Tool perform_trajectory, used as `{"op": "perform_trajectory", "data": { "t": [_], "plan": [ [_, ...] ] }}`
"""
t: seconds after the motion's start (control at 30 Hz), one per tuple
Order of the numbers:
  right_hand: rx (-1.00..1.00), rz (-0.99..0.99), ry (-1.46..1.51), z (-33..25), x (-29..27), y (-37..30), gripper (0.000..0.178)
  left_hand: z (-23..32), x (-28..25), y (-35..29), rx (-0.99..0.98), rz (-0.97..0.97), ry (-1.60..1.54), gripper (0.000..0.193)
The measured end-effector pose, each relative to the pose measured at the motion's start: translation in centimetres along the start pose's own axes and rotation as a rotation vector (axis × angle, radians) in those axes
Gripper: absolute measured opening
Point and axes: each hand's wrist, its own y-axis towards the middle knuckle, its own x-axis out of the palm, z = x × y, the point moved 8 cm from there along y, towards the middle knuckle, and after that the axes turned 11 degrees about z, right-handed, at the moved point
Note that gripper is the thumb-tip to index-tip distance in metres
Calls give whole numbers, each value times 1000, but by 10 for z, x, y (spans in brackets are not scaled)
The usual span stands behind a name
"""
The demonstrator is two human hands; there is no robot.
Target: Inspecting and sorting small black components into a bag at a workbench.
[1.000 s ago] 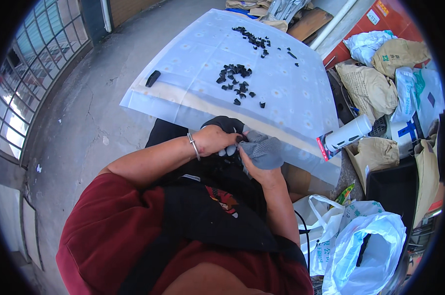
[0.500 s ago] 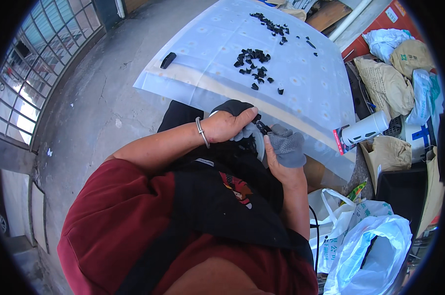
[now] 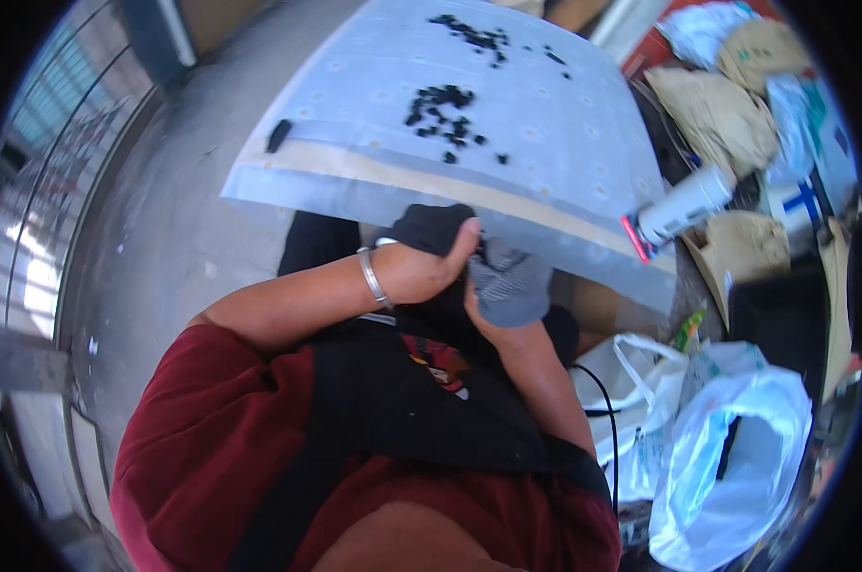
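Over my lap, at the near edge of the table, my two hands are drawn tightly together. My left hand (image 3: 429,271) has a dark covering over the fingers, a bare thumb and a silver bangle (image 3: 375,278) at the wrist. Against it presses my right hand (image 3: 511,288), its fingers curled under a grey glove with a textured surface. Only a dark bit of a small black piece (image 3: 480,250) shows between them; fingers and blur hide the rest. On the table, small black curved pieces (image 3: 442,103) lie in a loose pile, and more black pieces (image 3: 478,38) lie farther back.
A pale flower-dotted cover lies over the table (image 3: 354,114); a longer black piece (image 3: 278,135) rests near its left edge. At the right edge sits a white cylinder (image 3: 683,208) with a red end. White plastic bags (image 3: 674,496) and brown paper sacks (image 3: 712,114) crowd the right side.
My right hand has closed in on my left, and the black piece seen between them is now mostly covered. The view has shifted, moving the table left and up.
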Motion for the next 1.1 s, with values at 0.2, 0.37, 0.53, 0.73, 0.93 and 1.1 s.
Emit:
{"op": "perform_trajectory", "data": {
  "t": [0.2, 0.37, 0.53, 0.73, 0.93, 1.1],
  "plan": [
    [-2, 1, 179, 7, -4, -31, 19, 13, 20, -22, 96, -73, 80, 28],
    [88, -8, 204, 15, -24, -34, 18, -9, 41, -41, -139, -260, -178, 44],
    [227, 95, 294, 26, -28, -59, 14, -32, 74, -60, -806, -454, -396, 55],
    [486, -273, 399, 41, -42, -144, 22, -69, 80, -46, -335, -908, 399, 50],
    [1184, -86, 344, 42, -233, -261, 14, 15, 83, 4, 206, -649, 296, 38],
    [1075, 617, -408, 74, -396, -193, 14, 274, 139, 44, 642, -746, -871, 21]
  ]
}}
